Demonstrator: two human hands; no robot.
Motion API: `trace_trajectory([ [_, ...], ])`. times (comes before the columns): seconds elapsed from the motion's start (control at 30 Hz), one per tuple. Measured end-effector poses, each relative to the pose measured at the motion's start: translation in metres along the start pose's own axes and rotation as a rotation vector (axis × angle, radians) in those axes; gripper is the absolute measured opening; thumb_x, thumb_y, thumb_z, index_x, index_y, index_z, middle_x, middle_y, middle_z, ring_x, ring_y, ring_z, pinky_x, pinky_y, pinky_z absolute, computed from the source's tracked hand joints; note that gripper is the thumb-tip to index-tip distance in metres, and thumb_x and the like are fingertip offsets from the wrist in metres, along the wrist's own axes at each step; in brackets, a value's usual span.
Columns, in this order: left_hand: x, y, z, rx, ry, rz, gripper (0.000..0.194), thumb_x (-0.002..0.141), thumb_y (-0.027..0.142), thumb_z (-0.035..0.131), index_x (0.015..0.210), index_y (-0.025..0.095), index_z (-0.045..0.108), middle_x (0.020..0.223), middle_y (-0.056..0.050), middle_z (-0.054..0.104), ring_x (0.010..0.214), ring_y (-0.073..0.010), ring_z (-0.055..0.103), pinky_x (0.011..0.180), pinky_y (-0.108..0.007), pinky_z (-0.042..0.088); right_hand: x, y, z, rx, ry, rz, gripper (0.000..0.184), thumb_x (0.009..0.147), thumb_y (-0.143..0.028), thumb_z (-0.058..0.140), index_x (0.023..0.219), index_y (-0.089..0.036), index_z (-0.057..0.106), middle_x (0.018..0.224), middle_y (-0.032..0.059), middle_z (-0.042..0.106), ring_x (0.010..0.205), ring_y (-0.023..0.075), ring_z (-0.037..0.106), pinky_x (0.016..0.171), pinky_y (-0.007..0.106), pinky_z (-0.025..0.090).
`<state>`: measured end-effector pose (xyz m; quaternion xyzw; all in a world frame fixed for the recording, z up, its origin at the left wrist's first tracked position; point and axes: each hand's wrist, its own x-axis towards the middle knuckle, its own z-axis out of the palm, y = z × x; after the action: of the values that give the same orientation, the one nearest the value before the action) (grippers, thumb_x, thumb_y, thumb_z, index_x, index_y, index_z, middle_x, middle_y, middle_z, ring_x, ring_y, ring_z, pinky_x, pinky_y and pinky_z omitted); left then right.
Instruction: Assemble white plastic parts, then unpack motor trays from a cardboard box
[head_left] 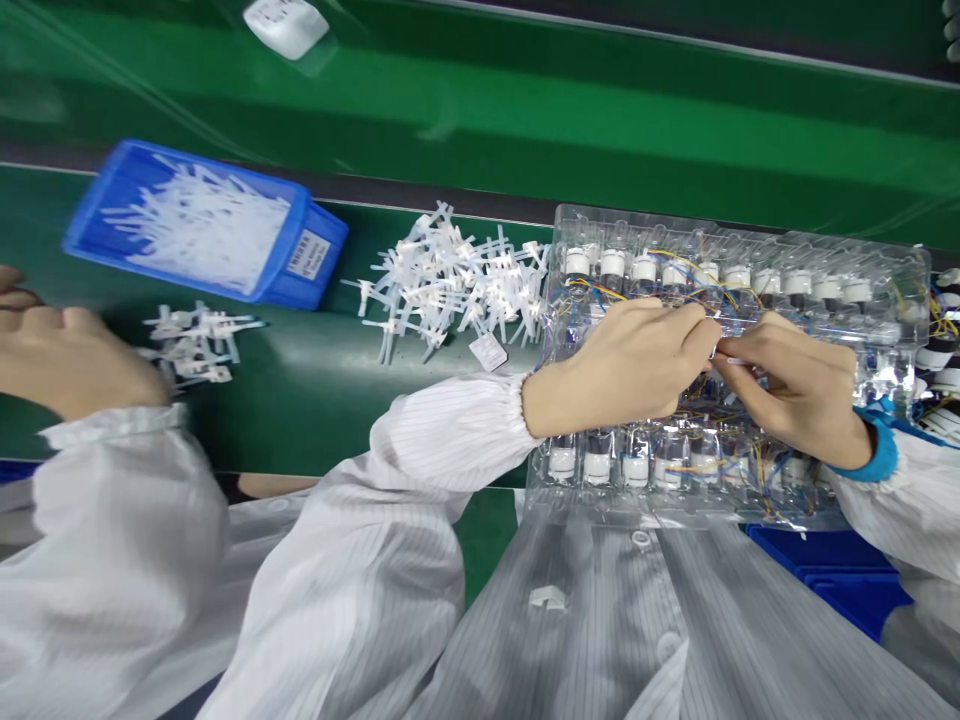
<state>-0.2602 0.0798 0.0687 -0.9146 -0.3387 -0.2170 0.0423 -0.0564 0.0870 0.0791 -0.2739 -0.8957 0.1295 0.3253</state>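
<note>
My left hand (626, 358) and my right hand (795, 385) meet over a clear plastic tray (544, 490). Both sets of fingertips are pinched together, nearly touching. A tiny bit of white shows between them, too small to name. Around them, the tray holds rows of small cylindrical parts with white bands (597, 467) and thin yellow, blue and orange wires (679, 468). The parts right under my hands are hidden. Left of the tray lies a loose heap of white plastic pieces with thin strips (450, 280). A blue band circles my right wrist.
A blue bin (304, 215) of thin white strips (210, 225) stands at the left. Below it is a smaller white pile (196, 340), beside another person's hand (82, 360). More wired parts (943, 370) crowd the right edge. A green raised wall (480, 130) runs along the back.
</note>
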Motion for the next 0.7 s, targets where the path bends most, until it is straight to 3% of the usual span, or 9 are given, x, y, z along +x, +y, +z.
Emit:
trace_trajectory([
  [0.37,0.003,-0.009,-0.004,-0.174,-0.143,-0.083,0.019,0.100,0.022,0.045,0.102,0.014,0.061,0.090,-0.006,0.069,0.072,-0.0155,0.061,0.066,-0.030,0.040,-0.001,0.000,-0.004,0.031,-0.013,0.045,0.018,0.090,-0.006,0.062,0.097,-0.022,0.064,0.073,0.0025,0.061,0.061,0.0152,0.050,0.057,0.033,0.043],
  [0.57,0.004,-0.011,-0.008,-0.299,-0.174,-0.121,0.021,0.102,0.031,0.046,0.104,0.015,0.061,0.091,-0.004,0.070,0.073,-0.0151,0.062,0.067,-0.029,0.041,0.000,0.006,-0.012,0.048,-0.065,-0.086,0.014,0.090,-0.008,0.065,0.100,-0.017,0.061,0.073,0.0038,0.063,0.065,0.0147,0.051,0.062,0.033,0.043],
  [0.7,0.005,-0.011,-0.010,-0.357,-0.204,-0.147,0.022,0.103,0.032,0.046,0.102,0.016,0.061,0.089,-0.004,0.070,0.073,-0.0151,0.063,0.067,-0.029,0.042,-0.002,0.012,-0.015,0.029,-0.106,-0.093,0.011,0.092,-0.013,0.066,0.101,-0.017,0.062,0.070,0.0027,0.062,0.064,0.0148,0.048,0.063,0.033,0.042],
])
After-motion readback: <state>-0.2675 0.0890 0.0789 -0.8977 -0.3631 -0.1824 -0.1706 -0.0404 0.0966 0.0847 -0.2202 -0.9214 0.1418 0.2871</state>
